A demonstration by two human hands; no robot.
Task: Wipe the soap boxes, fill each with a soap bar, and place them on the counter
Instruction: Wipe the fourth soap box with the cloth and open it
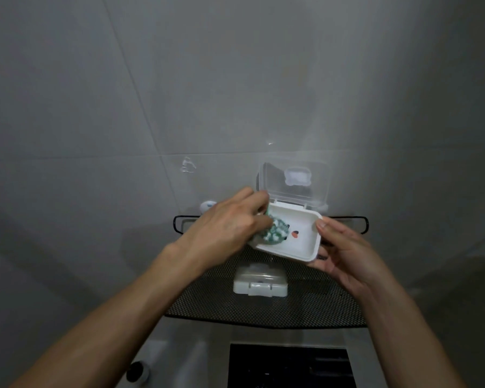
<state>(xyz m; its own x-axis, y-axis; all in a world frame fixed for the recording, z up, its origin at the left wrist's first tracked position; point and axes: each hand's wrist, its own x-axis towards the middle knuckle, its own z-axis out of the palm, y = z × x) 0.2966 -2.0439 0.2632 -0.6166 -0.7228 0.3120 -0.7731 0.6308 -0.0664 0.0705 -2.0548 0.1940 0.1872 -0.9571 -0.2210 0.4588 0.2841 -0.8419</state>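
A white soap box (300, 245) with its clear lid (293, 179) flipped up is held above the black mesh shelf (305, 301). My right hand (345, 253) grips the box by its right end, thumb on the rim. My left hand (227, 231) holds a green and white cloth (360, 233) pressed into the left part of the box's inside. A small dark and red mark shows on the box's floor. A second soap box (259, 282), lid closed, rests on the shelf below.
The shelf hangs on a grey tiled wall with a black rail (179, 221) at its back. A small white object (207, 205) sits on the wall behind my left hand. Below are a dark panel (289, 365) and a round black and white object (137, 372).
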